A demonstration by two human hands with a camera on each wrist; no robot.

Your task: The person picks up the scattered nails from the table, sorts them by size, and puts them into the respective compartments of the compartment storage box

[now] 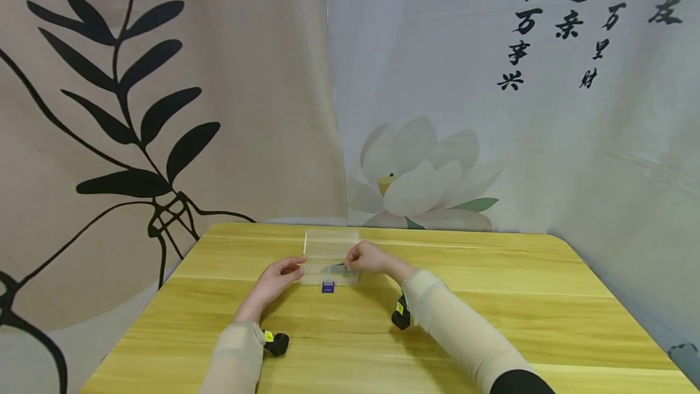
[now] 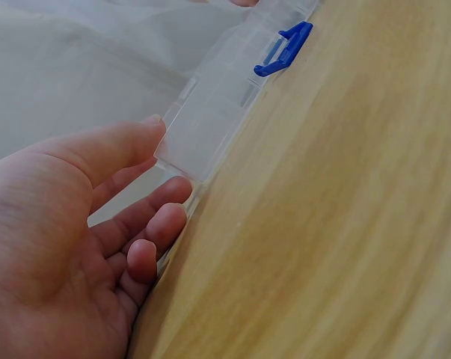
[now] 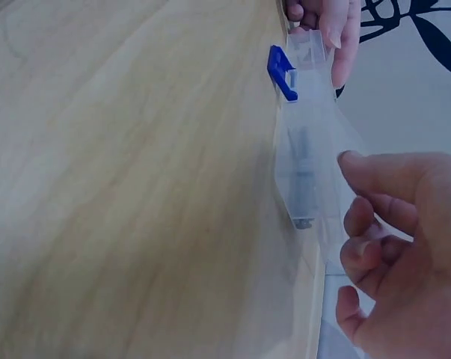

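Observation:
A clear plastic box [image 1: 308,279] with its lid [image 1: 331,243] raised stands toward the far side of the table. Its blue latch [image 1: 328,287] hangs at the front. My left hand [image 1: 277,278] holds the box's left end, the thumb at the upper edge and the fingers against the end wall in the left wrist view. Above the right end is my right hand [image 1: 369,258], fingers loosely bent. Through the wall shows a slim greyish item [image 3: 301,176] lying in the box. In the right wrist view a gap separates the right thumb [image 3: 382,173] from the fingers, with nothing visible between.
The box stands on a wood-grain table [image 1: 339,345]. Behind the table's far edge hangs a printed cloth [image 1: 262,78] with leaves, a lotus and writing. Small black devices [image 1: 401,315] are strapped at both wrists.

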